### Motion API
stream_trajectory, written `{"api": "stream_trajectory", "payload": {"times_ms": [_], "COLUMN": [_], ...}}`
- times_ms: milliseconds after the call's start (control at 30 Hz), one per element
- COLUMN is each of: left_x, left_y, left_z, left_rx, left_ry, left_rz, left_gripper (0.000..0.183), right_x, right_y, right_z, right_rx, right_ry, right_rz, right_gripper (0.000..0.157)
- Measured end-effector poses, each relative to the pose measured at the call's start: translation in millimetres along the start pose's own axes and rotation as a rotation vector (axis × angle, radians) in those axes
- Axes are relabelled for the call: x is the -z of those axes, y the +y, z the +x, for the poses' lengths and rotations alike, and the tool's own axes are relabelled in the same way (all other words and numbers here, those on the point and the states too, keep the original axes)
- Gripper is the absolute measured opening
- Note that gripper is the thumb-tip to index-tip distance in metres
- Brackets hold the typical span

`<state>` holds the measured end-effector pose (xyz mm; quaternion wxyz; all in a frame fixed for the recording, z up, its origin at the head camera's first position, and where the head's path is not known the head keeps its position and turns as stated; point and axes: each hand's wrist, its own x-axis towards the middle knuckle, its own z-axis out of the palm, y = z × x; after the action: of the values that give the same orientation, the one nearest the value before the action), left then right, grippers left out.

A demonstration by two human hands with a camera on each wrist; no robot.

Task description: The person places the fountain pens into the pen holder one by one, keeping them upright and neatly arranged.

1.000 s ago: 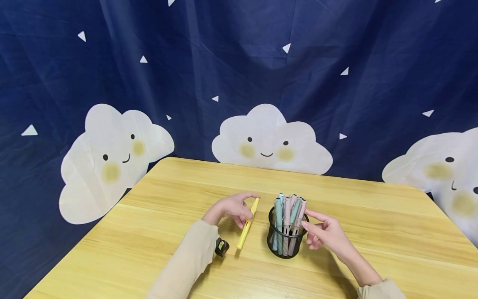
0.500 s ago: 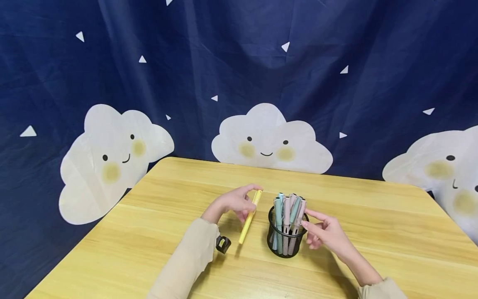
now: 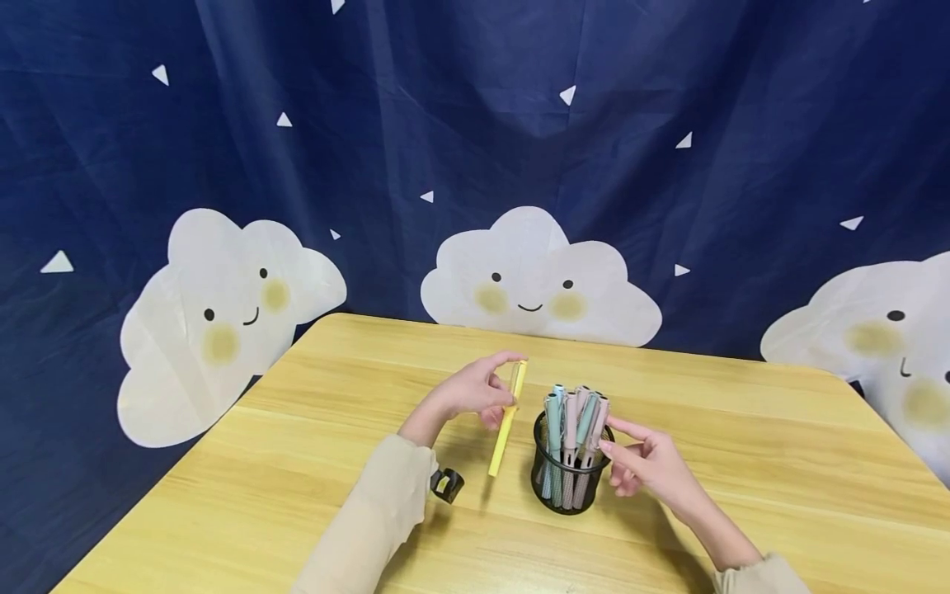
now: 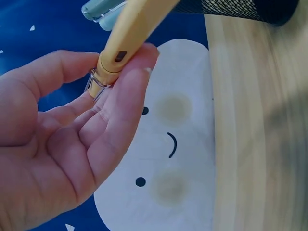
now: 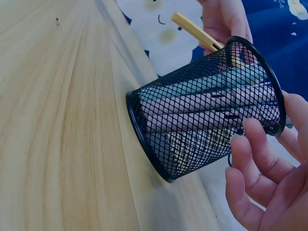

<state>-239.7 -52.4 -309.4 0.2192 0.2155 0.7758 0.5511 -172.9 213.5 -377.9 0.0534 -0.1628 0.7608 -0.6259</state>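
Observation:
My left hand (image 3: 467, 394) pinches a yellow pen (image 3: 508, 419) near its clip end, between thumb and fingers. The pen hangs tilted above the table, its lower end pointing toward me. Just to its right stands a black mesh pen holder (image 3: 540, 487), upright, with several pens (image 3: 570, 417) in pale green, blue and pinkish tones inside. At the holder's right side my right hand (image 3: 656, 469) grips the rim with thumb and index finger. The left wrist view shows the pen's clip (image 4: 97, 85) by the fingers.
A wooden table (image 3: 742, 445) lies under everything. Behind its far edge hangs a dark blue curtain (image 3: 482, 107) printed with white clouds and triangles. A small black device (image 3: 447, 485) sits at the left wrist.
My left hand has risen with the yellow pen and moved slightly right and away from me, lifting it off the table. My right hand and the pen holder have stayed in place.

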Motion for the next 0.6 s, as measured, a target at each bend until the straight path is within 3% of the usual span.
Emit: {"api": "stream_trajectory", "payload": {"times_ms": [600], "left_x": [-8.4], "left_y": [18.3], "left_z": [-4.5], "left_rx": [-0.109], "left_ry": [0.173], "left_rz": [-0.024], "left_gripper": [0.066], "right_x": [-2.0], "right_y": [-2], "right_z": [-1], "right_rx": [-0.011], "right_ry": [0.013], "right_rz": [-0.007], "right_gripper": [0.054]}}
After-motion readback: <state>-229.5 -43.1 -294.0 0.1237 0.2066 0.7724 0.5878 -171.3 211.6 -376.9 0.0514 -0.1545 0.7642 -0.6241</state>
